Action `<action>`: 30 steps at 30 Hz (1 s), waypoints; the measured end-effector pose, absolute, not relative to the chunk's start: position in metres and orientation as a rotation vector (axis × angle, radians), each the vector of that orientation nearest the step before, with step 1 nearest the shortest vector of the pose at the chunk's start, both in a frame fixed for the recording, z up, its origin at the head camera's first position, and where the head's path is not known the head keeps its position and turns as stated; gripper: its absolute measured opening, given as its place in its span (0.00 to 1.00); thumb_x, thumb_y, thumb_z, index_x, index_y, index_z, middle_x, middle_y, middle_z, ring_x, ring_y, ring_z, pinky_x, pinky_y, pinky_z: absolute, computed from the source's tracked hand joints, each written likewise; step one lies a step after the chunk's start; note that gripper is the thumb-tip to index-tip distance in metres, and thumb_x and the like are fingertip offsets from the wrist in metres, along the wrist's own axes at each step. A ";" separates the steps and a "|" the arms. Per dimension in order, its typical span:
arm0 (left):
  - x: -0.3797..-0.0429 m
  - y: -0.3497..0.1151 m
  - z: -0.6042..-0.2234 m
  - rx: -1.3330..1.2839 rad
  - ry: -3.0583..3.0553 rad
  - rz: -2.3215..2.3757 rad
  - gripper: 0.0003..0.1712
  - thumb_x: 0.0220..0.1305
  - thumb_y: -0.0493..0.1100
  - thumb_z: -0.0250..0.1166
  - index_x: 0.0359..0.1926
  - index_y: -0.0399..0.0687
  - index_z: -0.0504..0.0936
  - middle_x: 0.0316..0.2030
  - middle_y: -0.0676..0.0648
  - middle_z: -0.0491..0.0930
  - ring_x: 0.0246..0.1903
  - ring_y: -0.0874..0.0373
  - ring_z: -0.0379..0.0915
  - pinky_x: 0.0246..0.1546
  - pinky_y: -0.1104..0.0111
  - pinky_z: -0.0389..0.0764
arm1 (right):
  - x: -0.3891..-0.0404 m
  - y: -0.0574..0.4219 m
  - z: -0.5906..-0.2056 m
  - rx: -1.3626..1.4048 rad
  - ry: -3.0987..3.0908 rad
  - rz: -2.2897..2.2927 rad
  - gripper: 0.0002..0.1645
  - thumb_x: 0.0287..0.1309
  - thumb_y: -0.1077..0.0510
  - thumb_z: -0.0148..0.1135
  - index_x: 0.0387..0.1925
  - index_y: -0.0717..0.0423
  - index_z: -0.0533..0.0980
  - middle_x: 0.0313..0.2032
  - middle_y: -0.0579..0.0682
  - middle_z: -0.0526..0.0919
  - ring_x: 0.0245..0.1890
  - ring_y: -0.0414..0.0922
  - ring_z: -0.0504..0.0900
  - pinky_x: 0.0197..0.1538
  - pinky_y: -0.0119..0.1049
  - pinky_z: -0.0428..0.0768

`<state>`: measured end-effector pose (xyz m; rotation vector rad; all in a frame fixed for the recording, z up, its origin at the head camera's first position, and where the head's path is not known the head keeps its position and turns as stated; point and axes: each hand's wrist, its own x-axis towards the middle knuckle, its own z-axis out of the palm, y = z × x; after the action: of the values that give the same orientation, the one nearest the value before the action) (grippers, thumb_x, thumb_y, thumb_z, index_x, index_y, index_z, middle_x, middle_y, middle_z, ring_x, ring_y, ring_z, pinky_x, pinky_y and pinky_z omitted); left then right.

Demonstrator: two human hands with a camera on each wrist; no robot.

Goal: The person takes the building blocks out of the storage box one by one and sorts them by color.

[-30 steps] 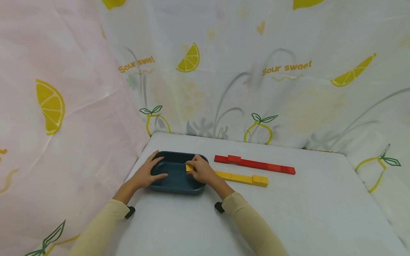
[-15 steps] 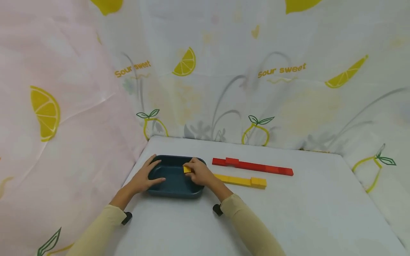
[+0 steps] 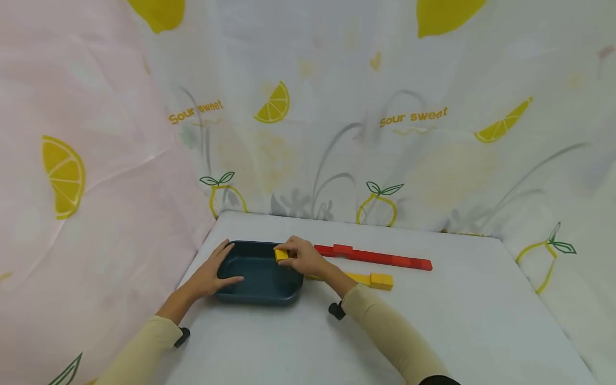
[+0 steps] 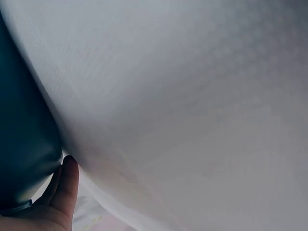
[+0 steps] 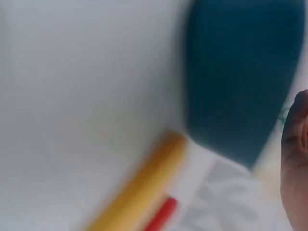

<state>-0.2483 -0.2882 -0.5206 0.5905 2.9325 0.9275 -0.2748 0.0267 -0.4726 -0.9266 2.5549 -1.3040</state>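
A dark blue tray [image 3: 262,300], deep-walled with rounded corners, stands on the left of the white table. My left hand [image 3: 204,275] lies spread along its left end, fingers straight against the outer wall and thumb reaching over the rim. In the left wrist view, straight fingers [image 4: 65,190] meet the tray's outside. My right hand [image 3: 305,258] pinches a small yellow block [image 3: 281,255] between thumb and fingertips, over the tray's right part. Only the edge of that hand shows in the right wrist view, where the block is hidden.
Right of the tray lies a row of yellow blocks [image 3: 358,278], raised at its right end and partly behind my right wrist. Farther back runs a row of red blocks [image 3: 380,258] with a raised piece near its left end. Lemon-printed cloth [image 3: 327,133] hangs behind the table.
My right hand has shifted slightly right and up relative to the tray, still pinching the yellow block. The left hand stays at the tray's left end. The view has tilted, lowering everything in frame.
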 end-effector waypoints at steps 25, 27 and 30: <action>-0.248 -0.290 -0.518 0.546 2.916 0.878 0.64 0.53 0.68 0.70 0.78 0.46 0.45 0.78 0.37 0.40 0.74 0.33 0.47 0.65 0.34 0.60 | -0.234 0.280 -0.458 -0.435 2.942 -0.950 0.20 0.53 0.60 0.73 0.49 0.62 0.83 0.42 0.55 0.80 0.36 0.46 0.75 0.36 0.27 0.78; -0.249 -0.290 -0.518 0.550 2.911 0.877 0.64 0.54 0.68 0.69 0.79 0.46 0.45 0.78 0.37 0.40 0.74 0.33 0.46 0.65 0.34 0.60 | -0.228 0.290 -0.464 -0.372 2.921 -0.933 0.21 0.54 0.60 0.73 0.49 0.62 0.82 0.42 0.55 0.79 0.36 0.45 0.75 0.35 0.27 0.78; -0.251 -0.288 -0.519 0.552 2.906 0.876 0.64 0.55 0.69 0.68 0.79 0.47 0.45 0.78 0.38 0.39 0.74 0.33 0.47 0.65 0.34 0.60 | -0.222 0.302 -0.473 -0.305 2.869 -0.928 0.22 0.54 0.61 0.73 0.51 0.64 0.81 0.41 0.55 0.79 0.34 0.45 0.75 0.32 0.28 0.79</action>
<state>-0.2511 -0.2883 -0.5187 0.5515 2.9057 0.8757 -0.2224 0.3024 -0.4733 -0.3050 2.8692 -0.9277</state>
